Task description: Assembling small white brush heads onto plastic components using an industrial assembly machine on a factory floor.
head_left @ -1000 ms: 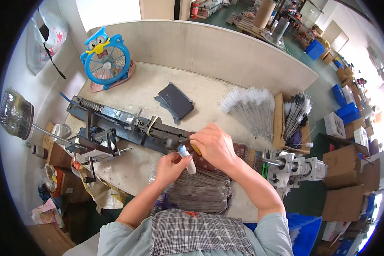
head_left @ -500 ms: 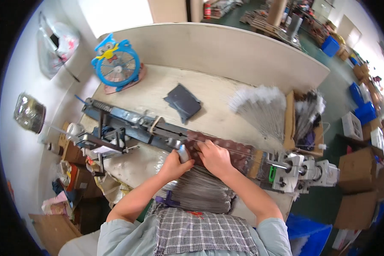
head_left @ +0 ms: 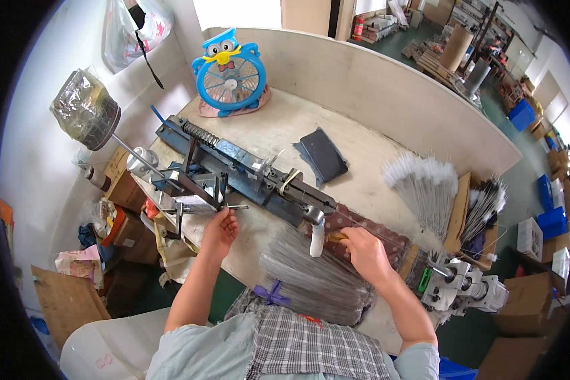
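left hand (head_left: 219, 231): fingers pinched on the blue machine's (head_left: 247, 172) thin rod
right hand (head_left: 365, 248): fingers closed on a yellow piece
done: white-tipped sticks (head_left: 427, 190) lie far right
left: grey bundle (head_left: 319, 282) nearby

Brown cardboard boxes (head_left: 530, 303), right edge

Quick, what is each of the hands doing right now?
Left hand: fingers pinched at the metal crank handle of the blue machine.
Right hand: closed on a small yellowish piece.
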{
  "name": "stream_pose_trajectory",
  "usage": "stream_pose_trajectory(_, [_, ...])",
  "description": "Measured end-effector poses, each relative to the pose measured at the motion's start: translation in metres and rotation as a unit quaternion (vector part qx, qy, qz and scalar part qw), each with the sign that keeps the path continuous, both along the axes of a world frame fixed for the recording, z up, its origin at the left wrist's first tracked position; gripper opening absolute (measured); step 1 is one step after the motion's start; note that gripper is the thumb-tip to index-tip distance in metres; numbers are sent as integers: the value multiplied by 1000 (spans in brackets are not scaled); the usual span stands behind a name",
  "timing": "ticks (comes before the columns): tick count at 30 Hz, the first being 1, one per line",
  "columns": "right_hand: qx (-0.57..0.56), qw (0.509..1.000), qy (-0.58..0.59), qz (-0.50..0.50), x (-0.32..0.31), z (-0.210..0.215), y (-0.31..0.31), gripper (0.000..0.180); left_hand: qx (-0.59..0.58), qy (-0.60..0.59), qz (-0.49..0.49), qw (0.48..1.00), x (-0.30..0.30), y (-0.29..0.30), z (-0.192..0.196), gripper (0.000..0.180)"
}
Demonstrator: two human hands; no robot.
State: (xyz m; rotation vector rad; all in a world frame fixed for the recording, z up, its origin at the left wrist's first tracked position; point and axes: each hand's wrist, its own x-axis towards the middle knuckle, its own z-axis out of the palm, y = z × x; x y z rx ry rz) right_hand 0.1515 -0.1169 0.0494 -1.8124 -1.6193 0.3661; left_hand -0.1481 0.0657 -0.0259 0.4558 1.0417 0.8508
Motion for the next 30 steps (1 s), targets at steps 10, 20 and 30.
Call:
stream_pose_trajectory(10, [94,992,-86,-11,17,39,-20,23,115,48,91,988,30,-25,2,16])
stream_pose_trajectory(20, [-3,981,146,-130,52,43,-34,20,207,-83,-272,936,192,-118,57,16])
stream_pose_trajectory(30, [-53,943,319,-82,70,33,-57,22,258,-59,-289,920,215,-132,42,16])
